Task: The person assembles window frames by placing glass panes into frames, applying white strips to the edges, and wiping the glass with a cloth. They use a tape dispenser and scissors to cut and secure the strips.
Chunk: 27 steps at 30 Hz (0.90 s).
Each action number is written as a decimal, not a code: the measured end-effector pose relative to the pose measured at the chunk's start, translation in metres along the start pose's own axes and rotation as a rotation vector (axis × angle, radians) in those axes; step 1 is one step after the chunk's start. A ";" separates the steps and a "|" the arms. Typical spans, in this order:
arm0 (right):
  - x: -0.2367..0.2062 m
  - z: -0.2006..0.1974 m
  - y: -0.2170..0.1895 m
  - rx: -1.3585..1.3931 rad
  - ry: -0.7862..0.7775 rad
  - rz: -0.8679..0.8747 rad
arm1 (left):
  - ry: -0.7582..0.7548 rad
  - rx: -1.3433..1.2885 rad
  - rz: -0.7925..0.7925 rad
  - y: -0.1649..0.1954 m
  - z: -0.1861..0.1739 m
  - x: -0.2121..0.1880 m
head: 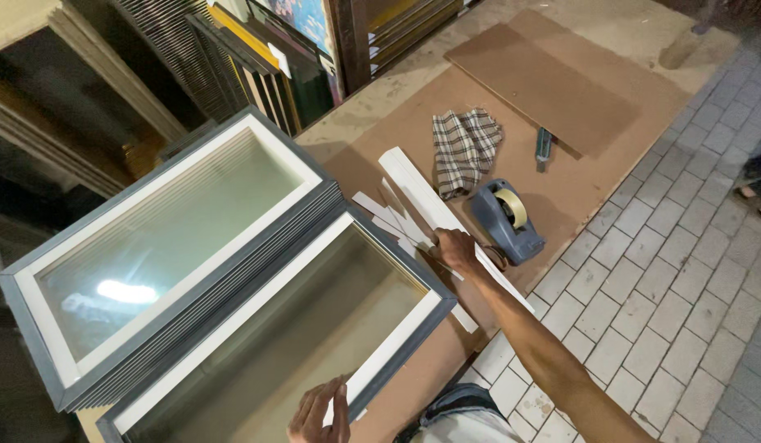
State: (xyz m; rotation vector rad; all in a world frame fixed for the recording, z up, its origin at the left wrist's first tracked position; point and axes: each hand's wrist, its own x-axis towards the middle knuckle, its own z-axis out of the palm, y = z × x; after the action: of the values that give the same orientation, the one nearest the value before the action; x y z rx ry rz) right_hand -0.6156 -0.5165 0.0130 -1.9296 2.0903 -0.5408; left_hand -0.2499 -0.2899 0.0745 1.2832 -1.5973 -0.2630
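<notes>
Looking down at the workbench (397, 107), I take the blue tape dispenser (505, 220) as my landmark since it sits right in the middle of things. My right hand (456, 250) is just left of it, fingers curled down onto a fan of long white strips (417, 193) lying on the brown board; it looks like I'm pinching or pressing one, but I can't tell for sure which strip is actually gripped. My left hand (321, 414) is well below and left of the dispenser, fingers loosely spread, thumb side resting on the white inner edge of the near grey frame (397, 340). That frame is glazed and lies tilted over the bench edge, long axis running from lower left up toward the dispenser, its right-hand corner pointing toward the strips. A second grey frame (163, 238), also glazed, sits further left, same slant, partly stacked with the near one. As far as I can judge, both frames look assembled and glassed, and the strips haven't gone in yet, so backing or spacer work seems left. Above the dispenser there's a checked cloth (465, 148) and a small cutter-like tool (544, 146), both untouched.
</notes>
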 end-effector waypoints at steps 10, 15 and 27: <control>-0.085 -0.046 -0.006 0.835 0.040 0.145 | -0.239 -0.145 -0.208 0.071 0.002 0.027; -0.133 -0.060 -0.056 1.064 -0.068 0.241 | -0.258 -0.189 -0.223 0.074 0.029 0.054; -0.138 -0.037 -0.076 0.965 -0.256 0.185 | -0.262 0.333 0.105 -0.038 0.119 0.127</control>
State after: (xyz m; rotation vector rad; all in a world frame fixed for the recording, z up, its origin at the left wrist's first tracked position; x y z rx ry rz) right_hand -0.5491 -0.3798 0.0690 -1.1538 1.4014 -0.9627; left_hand -0.3105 -0.4571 0.0657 1.4552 -1.9882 -0.1040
